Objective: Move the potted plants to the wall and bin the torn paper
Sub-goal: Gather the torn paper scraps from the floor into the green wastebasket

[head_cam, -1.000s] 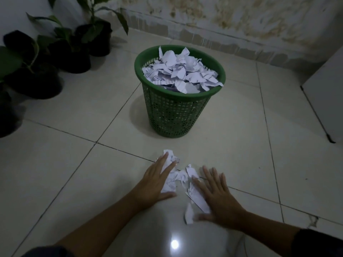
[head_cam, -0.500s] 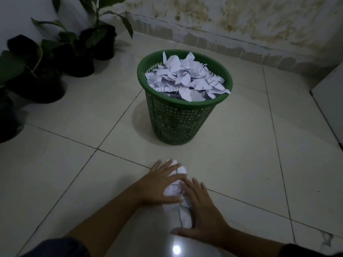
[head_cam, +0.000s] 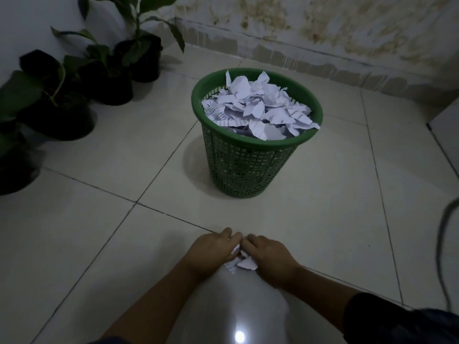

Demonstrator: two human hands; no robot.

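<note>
A green mesh bin (head_cam: 250, 167) stands on the tiled floor, heaped to the rim with torn white paper (head_cam: 258, 108). Near me, a small clump of torn paper scraps (head_cam: 242, 263) lies on the floor between my hands. My left hand (head_cam: 213, 252) and my right hand (head_cam: 268, 253) are pressed together over it, fingers curled round the scraps; most of the clump is hidden under them. Several potted plants (head_cam: 104, 78) in black pots stand along the left wall.
A stained wall with a low skirting runs behind the bin. A white panel (head_cam: 447, 130) stands at the right edge. A dark cable (head_cam: 444, 234) curves down the right side. A light reflects off the floor tiles near me.
My hands were flat and apart on spread scraps; they have slid together and curled, gathering the paper into one small clump. The view has tipped up slightly.
</note>
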